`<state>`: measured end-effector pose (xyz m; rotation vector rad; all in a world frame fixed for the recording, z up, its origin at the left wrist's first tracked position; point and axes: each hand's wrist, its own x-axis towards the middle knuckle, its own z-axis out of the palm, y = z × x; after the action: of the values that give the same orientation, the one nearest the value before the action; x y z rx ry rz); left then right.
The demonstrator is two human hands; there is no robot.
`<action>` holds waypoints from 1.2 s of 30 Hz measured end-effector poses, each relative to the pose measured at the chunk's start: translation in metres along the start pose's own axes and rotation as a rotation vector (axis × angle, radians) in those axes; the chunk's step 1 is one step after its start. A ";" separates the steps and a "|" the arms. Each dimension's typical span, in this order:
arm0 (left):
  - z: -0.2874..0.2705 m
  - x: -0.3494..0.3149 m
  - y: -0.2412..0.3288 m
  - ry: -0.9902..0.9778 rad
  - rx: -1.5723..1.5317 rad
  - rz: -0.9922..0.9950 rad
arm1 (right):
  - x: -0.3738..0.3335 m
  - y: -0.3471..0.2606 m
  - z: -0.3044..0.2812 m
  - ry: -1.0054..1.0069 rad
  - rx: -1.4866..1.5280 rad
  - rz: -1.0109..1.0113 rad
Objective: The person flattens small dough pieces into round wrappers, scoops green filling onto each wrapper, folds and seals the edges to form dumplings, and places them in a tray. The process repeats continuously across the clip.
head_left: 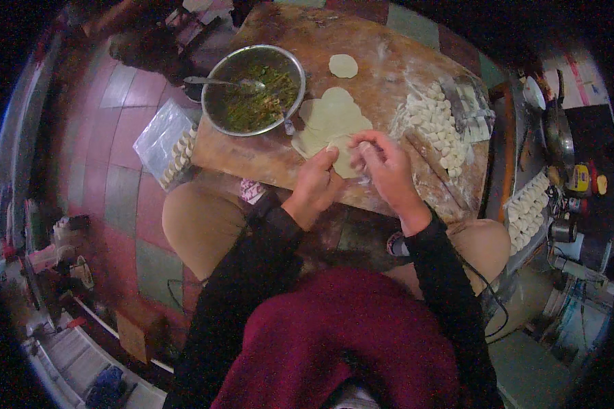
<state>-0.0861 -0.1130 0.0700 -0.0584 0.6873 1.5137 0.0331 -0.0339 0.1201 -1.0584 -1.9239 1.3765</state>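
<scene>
Pale round dumpling wrappers (331,112) lie overlapped at the near part of a floury wooden board (280,163). My left hand (315,187) is closed at their near edge, its thumb pressing on what looks like one wrapper. Just to its right, my right hand (387,170) is raised with curled fingers drawn together; whatever may be between them is hidden. Beyond my left hand stands a steel bowl (207,109) of chopped green filling (266,102), with a spoon (252,84) resting in it. One wrapper (343,65) lies alone farther back.
Small dough pieces (433,126) are heaped at the board's right, beside a rolling pin (435,167). Rows of dumplings (527,211) sit on a tray at far right, and more dumplings (179,155) lie left of the board. A pan (559,129) is at the right.
</scene>
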 end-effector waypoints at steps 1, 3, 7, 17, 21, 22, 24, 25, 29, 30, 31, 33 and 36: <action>-0.003 -0.002 0.000 0.115 0.044 -0.028 | 0.003 -0.002 0.003 -0.063 -0.021 0.022; -0.008 -0.006 0.000 0.067 0.020 0.056 | 0.015 -0.005 0.010 -0.099 -0.159 -0.066; -0.026 -0.018 0.013 0.195 0.016 0.178 | 0.044 -0.022 0.036 -0.131 -0.453 -0.421; -0.065 -0.028 0.039 0.376 0.029 0.425 | 0.112 -0.033 0.106 -0.449 -0.823 -0.562; -0.065 -0.028 0.041 0.430 -0.112 0.423 | 0.136 -0.036 0.099 -0.472 -1.028 -0.446; -0.064 -0.027 0.042 0.419 -0.130 0.436 | 0.141 -0.038 0.097 -0.440 -1.041 -0.473; -0.064 -0.026 0.044 0.504 -0.156 0.439 | 0.149 -0.041 0.093 -0.411 -1.155 -0.474; -0.065 -0.025 0.045 0.527 -0.163 0.457 | 0.154 -0.043 0.093 -0.380 -1.192 -0.490; -0.066 -0.023 0.049 0.567 -0.190 0.517 | 0.162 -0.050 0.098 -0.358 -1.251 -0.547; -0.067 -0.022 0.050 0.561 -0.193 0.545 | 0.161 -0.052 0.101 -0.420 -1.238 -0.561; -0.069 -0.020 0.052 0.554 -0.181 0.572 | 0.159 -0.055 0.103 -0.485 -1.264 -0.522; -0.072 -0.018 0.054 0.527 -0.185 0.625 | 0.151 -0.062 0.105 -0.566 -1.277 -0.460; -0.077 -0.015 0.056 0.471 -0.198 0.638 | 0.139 -0.075 0.107 -0.657 -1.196 -0.381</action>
<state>-0.1655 -0.1552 0.0349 -0.3856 0.9841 2.2147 -0.1481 0.0154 0.1537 -0.5809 -3.3565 0.2301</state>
